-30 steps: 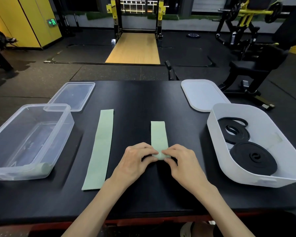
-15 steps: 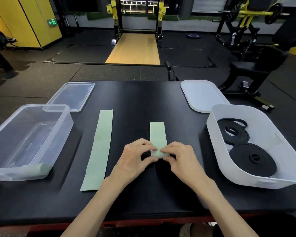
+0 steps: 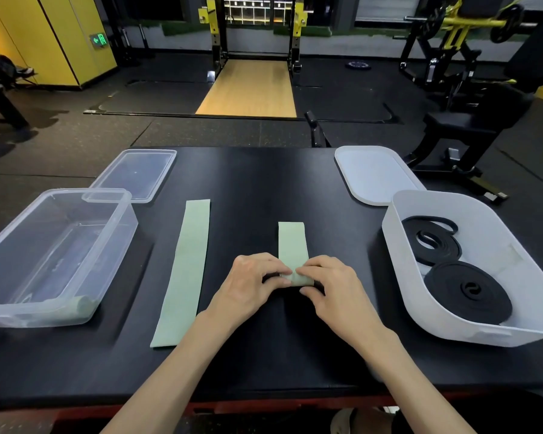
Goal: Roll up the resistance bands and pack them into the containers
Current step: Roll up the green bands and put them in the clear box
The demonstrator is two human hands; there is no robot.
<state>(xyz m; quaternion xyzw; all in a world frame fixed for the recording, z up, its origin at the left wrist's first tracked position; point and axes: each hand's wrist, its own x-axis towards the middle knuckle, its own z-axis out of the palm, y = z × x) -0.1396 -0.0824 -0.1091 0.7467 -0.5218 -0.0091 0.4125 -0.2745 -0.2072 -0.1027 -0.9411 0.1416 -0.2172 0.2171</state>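
The half-rolled green resistance band (image 3: 292, 245) lies mid-table on the black table (image 3: 254, 183). Its rolled near end is pinched between the curled fingers of the left hand (image 3: 251, 286) and right hand (image 3: 333, 288). A flat green band (image 3: 185, 270) lies to its left. The clear container (image 3: 119, 255) at far left holds a green roll (image 3: 82, 303), and the white tub (image 3: 402, 264) at right holds coiled black bands (image 3: 470, 291).

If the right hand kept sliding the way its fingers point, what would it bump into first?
The right hand pinches the half-rolled green band, fingers pointing left. Going on, it would probably bump the left hand first, since their fingertips nearly meet over the roll.
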